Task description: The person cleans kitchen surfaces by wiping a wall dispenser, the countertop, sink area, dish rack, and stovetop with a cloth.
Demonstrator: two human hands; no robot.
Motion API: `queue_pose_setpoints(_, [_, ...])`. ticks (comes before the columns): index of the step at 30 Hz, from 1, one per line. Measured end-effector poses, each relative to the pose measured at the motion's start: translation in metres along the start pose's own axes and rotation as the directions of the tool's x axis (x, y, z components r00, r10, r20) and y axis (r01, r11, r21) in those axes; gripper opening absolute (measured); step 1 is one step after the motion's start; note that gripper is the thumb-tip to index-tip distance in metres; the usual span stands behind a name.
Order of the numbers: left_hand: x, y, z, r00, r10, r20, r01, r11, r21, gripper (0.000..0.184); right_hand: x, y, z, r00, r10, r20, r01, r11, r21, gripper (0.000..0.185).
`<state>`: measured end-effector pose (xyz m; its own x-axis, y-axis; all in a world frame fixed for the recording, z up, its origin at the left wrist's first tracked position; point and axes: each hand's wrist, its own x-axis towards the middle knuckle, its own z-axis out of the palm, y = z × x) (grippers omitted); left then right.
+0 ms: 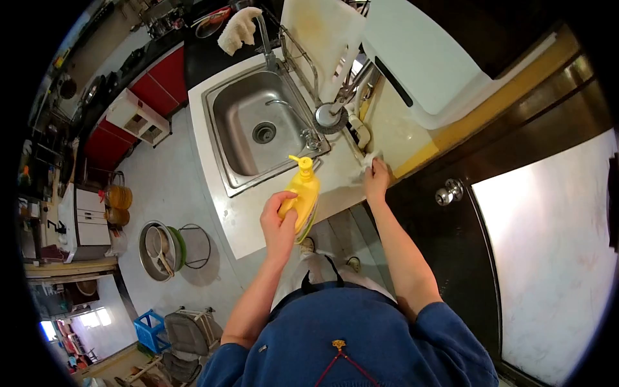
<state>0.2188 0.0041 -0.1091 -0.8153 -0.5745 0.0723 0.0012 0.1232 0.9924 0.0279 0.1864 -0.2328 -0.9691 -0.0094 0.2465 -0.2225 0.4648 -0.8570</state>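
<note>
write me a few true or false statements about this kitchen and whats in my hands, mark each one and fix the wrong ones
1. The left hand holds a yellow pump bottle. True.
2. A light cloth hangs on the tap by the sink. True.
3. The sink is filled to the brim with water. False: its bare metal bottom and drain show.
4. The right hand grips the tap. False: it is at something white on the counter.
5. A blue crate is beside the grey chair. True.
</note>
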Motion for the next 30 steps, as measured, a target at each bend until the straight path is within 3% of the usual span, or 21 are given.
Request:
queue_pose_setpoints(2, [-0.004, 0.001, -0.013, 0.999, 0.039, -0.015, -0.037, 0.994, 0.105, 0.028, 0.019, -0.002, 0.018, 0.998, 0.064, -0.022, -0.063, 0.995, 0.080, 0.028])
queue_pose_setpoints(4, [-0.009, 0.001, -0.024, 0.998, 0.058, -0.031, -0.052, 0.986, 0.156, 0.023, 0.035, 0.011, 0.045, 0.986, 0.014, -0.166, 0.012, 0.988, 0.154, 0.033])
queue_pose_setpoints(5, [-0.011, 0.000, -0.028, 0.998, 0.059, -0.035, -0.053, 0.986, 0.156, 0.023, 0.041, 0.014, 0.054, 0.986, 0.011, -0.164, 0.015, 0.988, 0.155, 0.033])
queue_pose_setpoints(7, [-0.017, -0.003, -0.037, 0.994, 0.065, -0.086, -0.052, 0.988, 0.144, 0.021, 0.048, 0.014, 0.067, 0.978, -0.018, -0.210, -0.013, 0.989, -0.145, 0.033])
queue_pose_setpoints(11, [-0.026, -0.008, -0.049, 0.988, 0.050, -0.149, -0.033, 0.993, 0.111, 0.020, 0.046, 0.029, 0.074, 0.976, 0.115, -0.185, -0.148, 0.973, -0.179, 0.032])
queue_pose_setpoints(13, [-0.023, -0.005, -0.056, 0.982, 0.038, -0.187, -0.018, 0.994, 0.104, 0.020, 0.051, 0.027, 0.077, 0.864, 0.502, -0.046, -0.498, 0.864, 0.075, 0.027])
queue_pose_setpoints(14, [-0.020, -0.005, -0.059, 0.981, 0.046, -0.186, -0.027, 0.994, 0.105, 0.020, 0.057, 0.027, 0.077, 0.865, 0.499, -0.048, -0.494, 0.865, 0.083, 0.027])
queue_pose_setpoints(16, [-0.020, -0.006, -0.066, 0.969, 0.072, -0.235, -0.041, 0.990, 0.138, 0.020, 0.062, 0.021, 0.067, 0.791, 0.599, 0.121, -0.562, 0.636, 0.529, 0.023])
queue_pose_setpoints(17, [-0.020, -0.006, -0.070, 0.971, 0.072, -0.227, -0.041, 0.989, 0.141, 0.020, 0.061, 0.025, 0.070, 0.788, 0.604, 0.117, -0.564, 0.632, 0.532, 0.023])
queue_pose_setpoints(19, [-0.017, -0.007, -0.075, 0.958, 0.093, -0.270, -0.049, 0.985, 0.166, 0.022, 0.059, 0.052, 0.085, 0.847, 0.532, -0.006, -0.489, 0.783, 0.385, 0.019])
queue_pose_setpoints(20, [-0.016, -0.009, -0.077, 0.959, 0.093, -0.268, -0.049, 0.985, 0.167, 0.022, 0.059, 0.059, 0.084, 0.846, 0.534, -0.006, -0.490, 0.782, 0.386, 0.019])
queue_pose_setpoints(22, [-0.015, -0.016, -0.081, 0.955, 0.139, -0.261, -0.095, 0.980, 0.176, 0.022, 0.058, 0.051, 0.075, 0.888, 0.460, 0.031, -0.457, 0.870, 0.185, 0.015])
queue_pose_setpoints(25, [-0.019, -0.020, -0.087, 0.967, 0.149, -0.206, -0.088, 0.957, 0.276, 0.018, 0.048, 0.024, 0.057, 0.907, 0.420, 0.034, -0.420, 0.895, 0.151, 0.013])
queue_pose_setpoints(26, [-0.019, -0.020, -0.089, 0.968, 0.148, -0.204, -0.088, 0.957, 0.276, 0.018, 0.044, 0.012, 0.053, 0.906, 0.421, 0.033, -0.421, 0.895, 0.151, 0.013])
queue_pose_setpoints(28, [-0.021, -0.019, -0.094, 0.964, 0.237, -0.118, -0.160, 0.878, 0.452, 0.017, 0.031, 0.002, 0.049, 0.874, 0.474, 0.103, -0.464, 0.754, 0.464, 0.013])
queue_pose_setpoints(30, [-0.020, -0.013, -0.096, 0.961, 0.266, -0.077, -0.192, 0.842, 0.503, 0.020, 0.018, 0.002, 0.045, 0.862, 0.490, 0.130, -0.488, 0.733, 0.474, 0.012])
